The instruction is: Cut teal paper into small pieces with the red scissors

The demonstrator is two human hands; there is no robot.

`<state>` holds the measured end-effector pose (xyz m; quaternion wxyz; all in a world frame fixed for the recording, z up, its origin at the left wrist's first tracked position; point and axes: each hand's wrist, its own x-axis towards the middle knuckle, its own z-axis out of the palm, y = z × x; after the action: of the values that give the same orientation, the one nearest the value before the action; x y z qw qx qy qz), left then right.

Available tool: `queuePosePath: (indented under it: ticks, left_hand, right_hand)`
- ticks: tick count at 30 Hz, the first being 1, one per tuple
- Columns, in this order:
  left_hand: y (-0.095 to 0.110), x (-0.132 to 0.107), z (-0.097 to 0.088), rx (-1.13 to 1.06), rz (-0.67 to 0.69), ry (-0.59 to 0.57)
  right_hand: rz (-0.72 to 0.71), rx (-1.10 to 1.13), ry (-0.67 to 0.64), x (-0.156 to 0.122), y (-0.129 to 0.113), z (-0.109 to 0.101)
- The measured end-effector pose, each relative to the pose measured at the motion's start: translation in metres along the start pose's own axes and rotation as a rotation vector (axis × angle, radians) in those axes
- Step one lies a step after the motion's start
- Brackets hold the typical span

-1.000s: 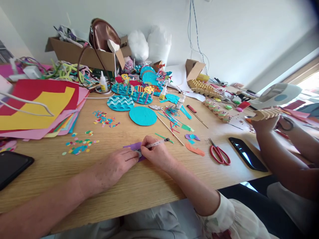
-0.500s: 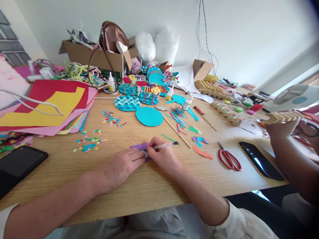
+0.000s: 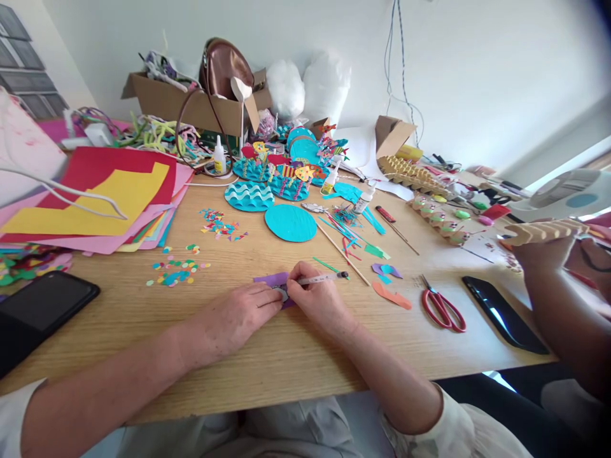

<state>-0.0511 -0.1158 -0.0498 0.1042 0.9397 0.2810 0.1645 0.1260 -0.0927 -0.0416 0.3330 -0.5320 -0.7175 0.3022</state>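
Note:
My right hand (image 3: 317, 300) grips a pen (image 3: 321, 278) with a pale barrel and dark end, its tip hidden behind my fingers over a purple paper strip (image 3: 270, 278). A small grey-white cutout (image 3: 282, 293) lies on the purple paper, partly covered by my fingers. My left hand (image 3: 245, 312) lies flat with fingers stretched out, its fingertips pressing on the cutout and the paper. Beyond the hands lies a blue disc (image 3: 291, 223). A thin wooden stick (image 3: 342, 254) and a green strip (image 3: 329, 267) rest right of it.
Red-handled scissors (image 3: 443, 310) and a black phone (image 3: 503, 315) lie to the right; another phone (image 3: 48, 305) is at left. Paper dots (image 3: 176, 275) and coloured sheets (image 3: 90, 197) are at left. Glue bottles (image 3: 219, 157) stand behind. A co-worker's hand (image 3: 544, 254) holds ridged cardboard at right.
The whole view has shifted slightly, so things sit a little farther right. Both hands keep the same hold on the pen and paper.

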Motion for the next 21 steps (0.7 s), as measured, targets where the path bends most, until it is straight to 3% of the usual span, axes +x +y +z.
queuePosePath:
  ticks: [10,21]
  left_hand:
    - [0.002,0.0,-0.002,0.026,0.006,-0.019]
    - [0.001,-0.001,-0.001,0.039,0.017,-0.022]
  right_hand:
    - [-0.01,-0.003,-0.022,0.003,-0.006,0.001]
    - [-0.011,0.034,-0.128,0.008,-0.01,0.003]
